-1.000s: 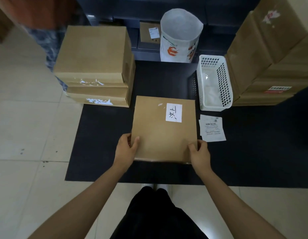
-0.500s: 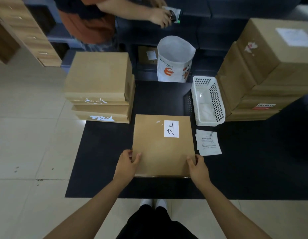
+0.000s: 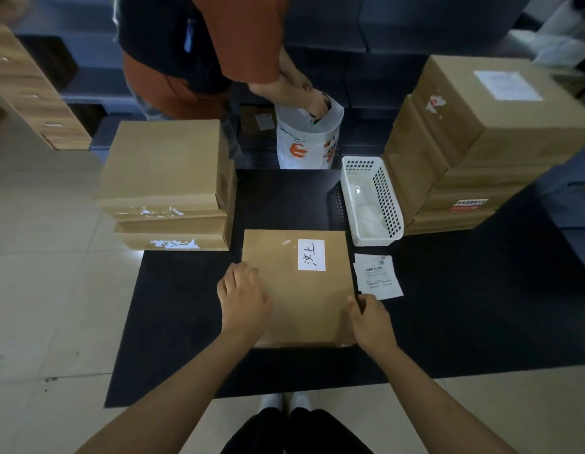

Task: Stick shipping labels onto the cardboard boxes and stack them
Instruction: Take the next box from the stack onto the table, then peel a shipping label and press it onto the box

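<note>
A flat brown cardboard box (image 3: 294, 299) lies on the black mat (image 3: 173, 306) in front of me, with a white handwritten tag (image 3: 311, 255) on its top. My left hand (image 3: 243, 301) rests on the box's left edge, fingers lying over the top. My right hand (image 3: 371, 322) holds the box's near right edge, thumb on top. A small pile of white shipping labels (image 3: 378, 276) lies on the mat just right of the box.
A stack of brown boxes (image 3: 166, 178) stands at the left of the mat, a taller stack (image 3: 474, 142) at the right. A white plastic basket (image 3: 371, 201) sits between. Another person (image 3: 219, 50) reaches into a white bag (image 3: 309, 142) at the back.
My left hand has slid forward along the box's left edge and my right hand has shifted up its right side. The other person has leaned in and put a hand in the white bag.
</note>
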`<move>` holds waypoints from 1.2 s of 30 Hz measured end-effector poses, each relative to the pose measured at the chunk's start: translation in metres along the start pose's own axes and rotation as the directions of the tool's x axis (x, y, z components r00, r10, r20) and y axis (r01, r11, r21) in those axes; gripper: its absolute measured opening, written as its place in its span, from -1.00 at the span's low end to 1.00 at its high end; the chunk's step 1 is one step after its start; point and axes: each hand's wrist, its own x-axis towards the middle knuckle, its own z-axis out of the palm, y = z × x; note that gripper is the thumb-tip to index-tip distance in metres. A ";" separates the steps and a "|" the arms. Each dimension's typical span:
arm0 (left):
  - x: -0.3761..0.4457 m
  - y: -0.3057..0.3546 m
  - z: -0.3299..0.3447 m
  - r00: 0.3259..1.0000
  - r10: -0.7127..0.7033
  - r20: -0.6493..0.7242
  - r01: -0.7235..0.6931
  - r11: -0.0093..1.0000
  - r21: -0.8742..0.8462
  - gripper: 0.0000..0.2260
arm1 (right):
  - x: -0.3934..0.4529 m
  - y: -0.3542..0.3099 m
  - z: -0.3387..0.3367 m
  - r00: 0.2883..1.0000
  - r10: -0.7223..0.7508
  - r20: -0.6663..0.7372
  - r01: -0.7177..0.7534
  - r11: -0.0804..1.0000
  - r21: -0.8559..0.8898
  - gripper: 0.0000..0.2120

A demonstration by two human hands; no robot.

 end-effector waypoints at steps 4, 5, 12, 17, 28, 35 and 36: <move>0.012 0.023 0.001 0.985 0.145 0.094 -0.151 0.987 0.057 -0.64 | 0.008 0.003 -0.015 0.999 0.014 -0.045 -0.016 0.999 -0.049 -0.60; 0.015 0.032 0.002 0.976 0.185 0.112 -0.194 0.978 0.072 -0.65 | 0.010 0.005 -0.018 0.998 0.017 -0.054 -0.019 0.999 -0.048 -0.60; 0.030 0.111 0.019 0.930 0.315 0.189 -0.341 0.931 0.130 -0.68 | 0.040 0.037 -0.046 0.991 0.122 -0.055 -0.126 0.989 -0.072 -0.73; 0.040 0.171 0.035 0.942 0.270 0.199 -0.301 0.943 0.145 -0.72 | 0.081 0.062 -0.068 0.966 0.259 0.011 -0.259 0.965 -0.034 -0.76; 0.053 0.229 0.059 0.957 0.158 0.244 -0.197 0.969 0.146 -0.71 | 0.139 0.089 -0.080 0.875 0.424 0.232 -0.428 0.903 -0.037 -0.68; 0.063 0.234 0.064 0.957 0.113 0.266 -0.154 0.979 0.137 -0.71 | 0.149 0.087 -0.088 0.841 0.449 0.301 -0.462 0.886 -0.033 -0.80; 0.064 0.235 0.064 0.958 0.105 0.269 -0.145 0.980 0.134 -0.71 | 0.151 0.088 -0.087 0.839 0.449 0.308 -0.470 0.883 -0.008 -0.80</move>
